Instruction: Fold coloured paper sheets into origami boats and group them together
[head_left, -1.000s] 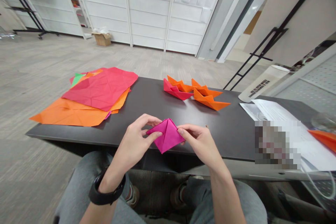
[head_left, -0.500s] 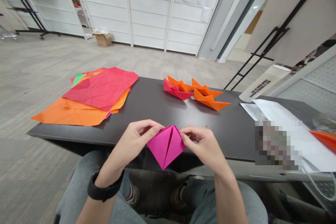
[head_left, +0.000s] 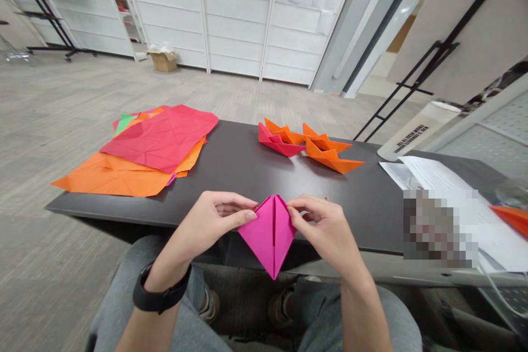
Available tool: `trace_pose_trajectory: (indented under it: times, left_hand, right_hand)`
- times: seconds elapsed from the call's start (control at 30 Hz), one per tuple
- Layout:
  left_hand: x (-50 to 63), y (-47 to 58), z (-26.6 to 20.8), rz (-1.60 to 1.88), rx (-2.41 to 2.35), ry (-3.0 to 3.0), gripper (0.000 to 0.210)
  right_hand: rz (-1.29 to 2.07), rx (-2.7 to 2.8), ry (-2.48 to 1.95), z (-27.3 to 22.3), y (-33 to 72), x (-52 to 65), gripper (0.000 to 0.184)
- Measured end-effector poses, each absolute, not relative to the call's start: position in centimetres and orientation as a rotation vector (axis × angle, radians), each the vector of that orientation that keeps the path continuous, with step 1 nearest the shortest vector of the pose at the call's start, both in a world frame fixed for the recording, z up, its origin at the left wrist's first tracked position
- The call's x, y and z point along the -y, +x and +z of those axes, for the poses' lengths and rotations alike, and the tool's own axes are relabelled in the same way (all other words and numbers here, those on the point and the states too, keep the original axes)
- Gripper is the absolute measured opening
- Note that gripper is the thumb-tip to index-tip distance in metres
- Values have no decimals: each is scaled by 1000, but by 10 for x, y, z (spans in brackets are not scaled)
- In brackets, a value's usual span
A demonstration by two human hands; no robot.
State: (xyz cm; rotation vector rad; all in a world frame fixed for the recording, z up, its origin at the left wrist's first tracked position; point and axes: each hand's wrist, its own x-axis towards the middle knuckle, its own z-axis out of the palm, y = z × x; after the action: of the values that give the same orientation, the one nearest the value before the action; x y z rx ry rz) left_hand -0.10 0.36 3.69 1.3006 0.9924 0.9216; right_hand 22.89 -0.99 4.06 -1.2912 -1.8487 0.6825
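Observation:
A pink sheet of paper folded into a diamond (head_left: 264,236) is held at the table's near edge, its lower point hanging past the edge. Down its middle runs a slit where two flaps meet. My left hand (head_left: 218,212) pinches the upper left side between thumb and fingers. On the upper right side, my right hand (head_left: 317,217) grips it the same way. Folded paper boats stand farther back: a red boat (head_left: 280,146) at the left and an orange boat (head_left: 334,160) at the right, with more orange ones behind them.
Creased sheets of red paper (head_left: 165,137) and orange paper (head_left: 115,179) are piled on the table's left. To the right lie white printed papers (head_left: 437,181), a pixelated patch and an orange folded piece (head_left: 513,217). A white cylinder (head_left: 416,132) with lettering stands behind them.
The pink diamond has swung slightly right and turned, so its lower point hangs straighter and lower. Its flaps sit closer together. Both hands keep their hold.

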Motion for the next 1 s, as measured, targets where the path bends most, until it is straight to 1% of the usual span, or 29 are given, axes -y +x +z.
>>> trace_pose_trajectory:
  times: [0.3, 0.43, 0.57, 0.67, 0.7, 0.77, 0.83, 0.93, 1.0]
  left_hand:
    - [-7, -4, 30, 937, -937, 1302, 17]
    - [-8, -4, 28, 984, -963, 1300, 18]
    - [-7, -1, 26, 1196, -1047, 1346, 14]
    - [-6, 1, 25, 1354, -1086, 1502, 4]
    - [-6, 2, 25, 1360, -1085, 1571, 5]
    - [-6, 3, 25, 1328, -1072, 1684, 15]
    - [-6, 3, 24, 1298, -1072, 1728, 22]
    - [-7, 3, 21, 1286, -1079, 1666, 24]
    - [-9, 3, 18, 1298, -1072, 1589, 24]
  right_hand:
    - [670, 1837, -1276, 40, 229, 11, 18]
    - [640, 1786, -1260, 39, 226, 11, 17]
    - [613, 1663, -1277, 34, 221, 9, 17]
    - [614, 1517, -1306, 27, 217, 5, 17]
    - [618, 1474, -1311, 24, 215, 4, 17]
    - [636, 1413, -1305, 20, 213, 2, 17]
    - [661, 1355, -1266, 16, 210, 1, 12]
    - [671, 1330, -1191, 12, 207, -1, 13]
    - [621, 1407, -1191, 10, 208, -2, 5]
